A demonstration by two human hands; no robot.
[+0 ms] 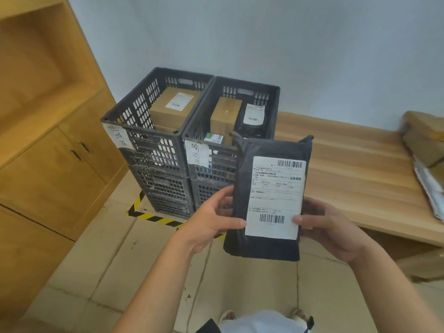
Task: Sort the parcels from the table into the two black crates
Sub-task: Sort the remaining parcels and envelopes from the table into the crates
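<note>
Left fingers: thumb lies flat on the front of the black parcel (262,246) at its left edge; the other fingers are curled behind it, mostly hidden.
Right fingers: thumb presses the lower right corner of the white shipping label (276,195); the rest are out of sight behind the parcel.
Left hand (211,217): grips the parcel's left side.
Right hand (324,227): grips its right side.
Parcel position: held upright in the air, label facing the camera, in front of the right crate (216,169) and above the floor.
Hard to make out: the label's small print is blurred; only the barcodes read clearly.
Covered: the parcel hides the right crate's front right corner.
Left crate (144,131): holds a cardboard box (173,106); a handwritten paper tag (117,137) is on its front rim.
Right crate contents: a brown box (224,114), a black bag (252,118), and a small item partly hidden.
Cut off: more parcels (422,140) on the wooden table (348,169) run past the right edge.
Floor (120,260): beige tiles, with yellow-black tape (153,217) at the crates' base.
Room: pale wall (264,32) behind, wooden cabinet (48,164) at left.
</note>
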